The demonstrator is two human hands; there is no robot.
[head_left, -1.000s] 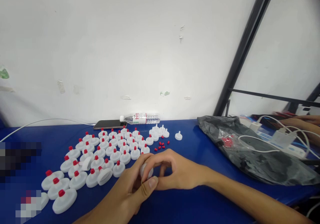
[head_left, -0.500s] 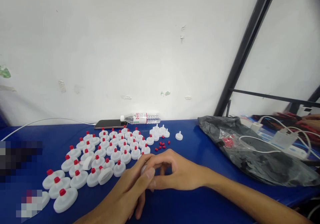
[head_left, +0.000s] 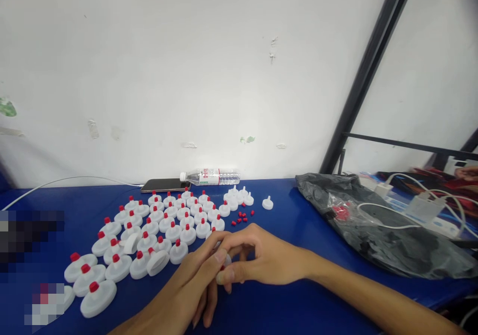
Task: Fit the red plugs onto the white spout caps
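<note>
My left hand (head_left: 199,278) and my right hand (head_left: 261,258) meet at the lower middle, fingers closed around a small white piece (head_left: 226,261) that is mostly hidden between them. To the left stand several white round caps with red tips (head_left: 118,269) in loose rows. Beyond my hands lies a small group of white caps without red tips (head_left: 232,203), and one more bare white cap (head_left: 267,203) stands apart to the right. Several small red tips (head_left: 239,220) are scattered just past my right hand.
A clear bottle (head_left: 212,176) and a black phone (head_left: 164,185) with a white cable lie by the wall. At right, a dark plastic bag (head_left: 373,245) lies under white chargers and cables. Part of another person's hand (head_left: 466,172) shows at the right edge.
My fingers have shifted slightly around the white piece, with my left thumb higher and a bit more of the piece showing. The other person's hand at far right has moved.
</note>
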